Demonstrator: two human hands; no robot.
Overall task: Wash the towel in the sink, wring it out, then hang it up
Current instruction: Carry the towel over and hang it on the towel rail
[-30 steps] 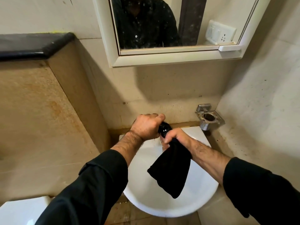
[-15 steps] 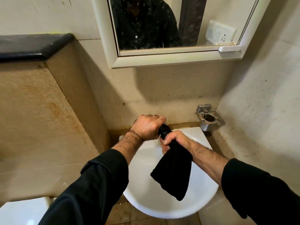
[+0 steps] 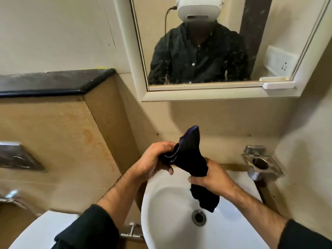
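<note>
While the left hand (image 3: 154, 159) curls its fingers round the upper part of the black towel (image 3: 190, 155) at center frame, the right hand (image 3: 212, 178) clamps the bunched cloth lower down, just right of center. Between the 2 hands the towel runs diagonally, 1 corner poking up toward the mirror (image 3: 197, 51) and its tail dangling over the white sink (image 3: 161, 221) above the drain (image 3: 198, 217).

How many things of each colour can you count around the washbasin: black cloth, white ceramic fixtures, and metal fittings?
Black: 1, the towel, gripped by both hands.
White: 2, the sink and the toilet.
Metal: 3, the wall holder, the drain and the flush plate.
Total: 6
</note>
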